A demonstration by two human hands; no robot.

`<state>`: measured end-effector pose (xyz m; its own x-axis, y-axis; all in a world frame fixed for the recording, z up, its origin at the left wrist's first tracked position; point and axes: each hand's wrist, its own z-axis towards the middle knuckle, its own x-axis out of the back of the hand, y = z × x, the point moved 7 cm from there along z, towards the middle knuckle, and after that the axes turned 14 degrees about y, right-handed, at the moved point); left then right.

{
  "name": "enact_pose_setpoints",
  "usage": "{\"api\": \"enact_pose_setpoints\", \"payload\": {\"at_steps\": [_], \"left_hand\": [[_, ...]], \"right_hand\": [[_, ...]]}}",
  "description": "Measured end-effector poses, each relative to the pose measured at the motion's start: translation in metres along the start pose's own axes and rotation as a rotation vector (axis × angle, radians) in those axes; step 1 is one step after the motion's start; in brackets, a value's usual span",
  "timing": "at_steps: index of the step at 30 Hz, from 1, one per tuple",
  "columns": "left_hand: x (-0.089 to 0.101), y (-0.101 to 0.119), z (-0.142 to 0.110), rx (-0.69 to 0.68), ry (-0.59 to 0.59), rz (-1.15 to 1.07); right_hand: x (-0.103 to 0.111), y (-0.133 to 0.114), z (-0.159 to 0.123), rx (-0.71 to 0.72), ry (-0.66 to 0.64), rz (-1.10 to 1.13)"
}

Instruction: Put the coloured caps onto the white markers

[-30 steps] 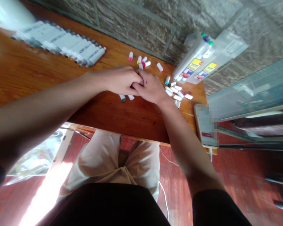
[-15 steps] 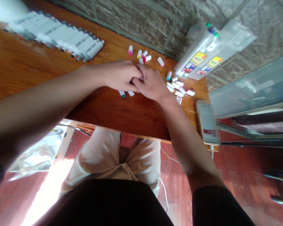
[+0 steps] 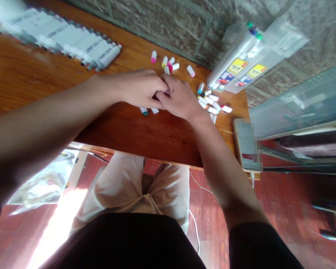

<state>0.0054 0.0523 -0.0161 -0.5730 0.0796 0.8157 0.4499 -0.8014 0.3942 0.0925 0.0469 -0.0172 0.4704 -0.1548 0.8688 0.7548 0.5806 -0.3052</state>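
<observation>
My left hand [image 3: 142, 88] and my right hand [image 3: 178, 98] are pressed together above the wooden table, both closed, with their fingers meeting between them. Whatever lies inside the fingers is hidden. Just beyond the knuckles, a white piece [image 3: 167, 70] shows partly; whether it is held or lying on the table I cannot tell. Below my left hand, a green-ended white marker cap [image 3: 143, 111] and a plain white one [image 3: 155, 111] peek out. Several pink, red and yellow-ended caps [image 3: 154, 56] lie behind the hands. More loose caps [image 3: 212, 110] are scattered beside my right wrist.
A long row of white and grey markers [image 3: 72, 39] lies at the back left. Against the brick wall stands a clear plastic marker case [image 3: 240, 71] with yellow labels. A phone-like device [image 3: 246, 149], partly blurred out, rests at the table's right edge.
The hands keep the same clasped pose. The view has tilted slightly, so the marker row appears a little farther left and higher.
</observation>
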Motion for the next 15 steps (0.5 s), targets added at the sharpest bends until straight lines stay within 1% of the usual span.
{"api": "enact_pose_setpoints", "payload": {"at_steps": [4,10,15], "left_hand": [[-0.0001,0.0026,0.0001,-0.011,-0.027,-0.007],[0.0005,0.0000,-0.0010,-0.016,0.025,0.020],[0.0004,0.0029,-0.0013,-0.031,0.000,0.004]], "right_hand": [[-0.0014,0.0015,0.0005,0.022,0.012,0.006],[-0.0021,0.0029,0.0008,0.026,0.012,0.004],[0.0002,0.0006,0.0010,0.020,0.025,0.025]]}}
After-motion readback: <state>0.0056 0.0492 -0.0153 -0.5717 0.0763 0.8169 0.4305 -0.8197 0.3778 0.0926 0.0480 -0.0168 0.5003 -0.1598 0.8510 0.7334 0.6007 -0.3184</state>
